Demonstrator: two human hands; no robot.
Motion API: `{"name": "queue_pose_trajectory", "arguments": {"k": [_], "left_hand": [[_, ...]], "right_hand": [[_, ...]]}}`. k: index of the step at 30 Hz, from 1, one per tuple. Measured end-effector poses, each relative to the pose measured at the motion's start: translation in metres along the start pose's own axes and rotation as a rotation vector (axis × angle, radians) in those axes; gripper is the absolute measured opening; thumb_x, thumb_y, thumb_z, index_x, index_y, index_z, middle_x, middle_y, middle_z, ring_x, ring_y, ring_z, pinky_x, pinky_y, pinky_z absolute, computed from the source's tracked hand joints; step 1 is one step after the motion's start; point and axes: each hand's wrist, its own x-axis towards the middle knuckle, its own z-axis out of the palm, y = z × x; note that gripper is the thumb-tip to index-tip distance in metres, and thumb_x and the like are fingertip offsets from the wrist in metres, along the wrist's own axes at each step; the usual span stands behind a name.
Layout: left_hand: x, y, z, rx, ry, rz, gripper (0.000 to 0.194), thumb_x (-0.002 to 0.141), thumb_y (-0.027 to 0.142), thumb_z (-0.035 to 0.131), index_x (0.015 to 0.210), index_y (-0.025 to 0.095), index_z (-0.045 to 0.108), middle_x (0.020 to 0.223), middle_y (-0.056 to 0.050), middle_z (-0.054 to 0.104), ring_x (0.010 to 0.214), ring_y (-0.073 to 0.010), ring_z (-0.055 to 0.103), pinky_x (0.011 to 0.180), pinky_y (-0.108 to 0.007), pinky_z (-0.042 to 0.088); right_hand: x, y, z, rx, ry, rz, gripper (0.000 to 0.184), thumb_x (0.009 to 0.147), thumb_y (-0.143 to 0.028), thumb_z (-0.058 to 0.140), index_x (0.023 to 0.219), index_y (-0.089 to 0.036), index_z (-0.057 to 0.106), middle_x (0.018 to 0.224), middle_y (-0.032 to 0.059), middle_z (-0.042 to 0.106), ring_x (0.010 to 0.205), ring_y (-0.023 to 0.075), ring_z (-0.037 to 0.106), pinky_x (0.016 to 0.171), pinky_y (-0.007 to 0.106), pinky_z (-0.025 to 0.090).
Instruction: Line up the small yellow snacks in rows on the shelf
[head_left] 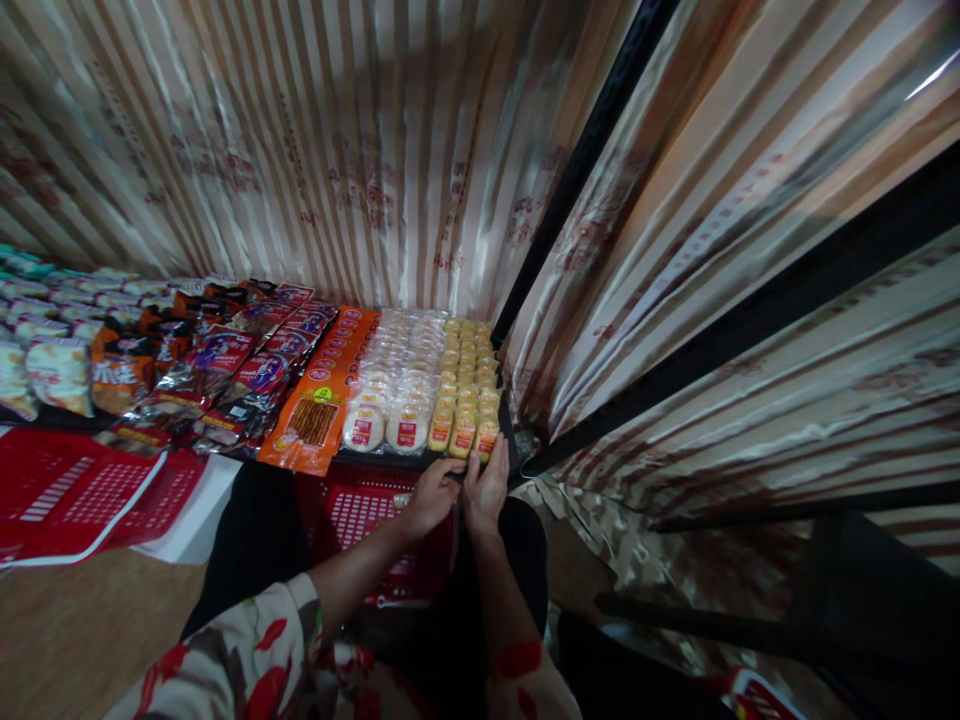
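Observation:
My left hand and my right hand meet at the front edge of a shelf, just below rows of small yellow snack packs. The right hand's fingers reach up and touch the front yellow packs; its fingers are curled. The left hand's fingers are bent toward the right hand, and what they pinch is hidden. White round cakes in clear wrap lie left of the yellow packs. A red plastic basket sits under my forearms.
Orange snack bags, dark red packets and more bagged snacks fill the shelf to the left. Flat red baskets lie at lower left. A striped curtain hangs behind; black frame bars stand at right.

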Motion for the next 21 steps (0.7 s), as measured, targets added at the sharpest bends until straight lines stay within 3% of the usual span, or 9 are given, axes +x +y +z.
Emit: {"name": "queue_pose_trajectory", "arguments": {"k": [10, 16, 21], "left_hand": [[-0.003, -0.002, -0.001, 0.108, 0.019, 0.047, 0.040, 0.068, 0.002, 0.043, 0.100, 0.016, 0.063, 0.103, -0.005, 0.062, 0.093, -0.0139, 0.057, 0.084, -0.027, 0.048], [-0.003, -0.018, -0.008, 0.112, 0.019, 0.014, 0.028, 0.074, 0.005, 0.043, 0.090, 0.012, 0.064, 0.092, -0.005, 0.067, 0.084, -0.0121, 0.060, 0.081, -0.024, 0.047], [-0.003, -0.043, -0.023, 0.134, 0.095, -0.165, 0.021, 0.077, 0.010, 0.046, 0.081, 0.015, 0.066, 0.085, -0.004, 0.068, 0.083, -0.0132, 0.061, 0.082, -0.025, 0.047]], "right_hand": [[-0.005, 0.000, 0.000, -0.072, 0.054, -0.069, 0.063, 0.087, -0.043, 0.033, 0.138, -0.005, 0.027, 0.140, 0.0204, 0.034, 0.133, 0.0288, 0.025, 0.105, 0.049, 0.027], [-0.015, -0.006, -0.004, -0.044, 0.143, -0.070, 0.057, 0.088, -0.038, 0.037, 0.133, -0.003, 0.033, 0.135, 0.0235, 0.039, 0.130, 0.0279, 0.030, 0.104, 0.048, 0.028], [-0.040, -0.018, -0.010, 0.040, 0.256, -0.086, 0.038, 0.088, -0.030, 0.040, 0.118, -0.008, 0.048, 0.114, 0.0188, 0.054, 0.112, 0.0234, 0.047, 0.097, 0.043, 0.036]]}}
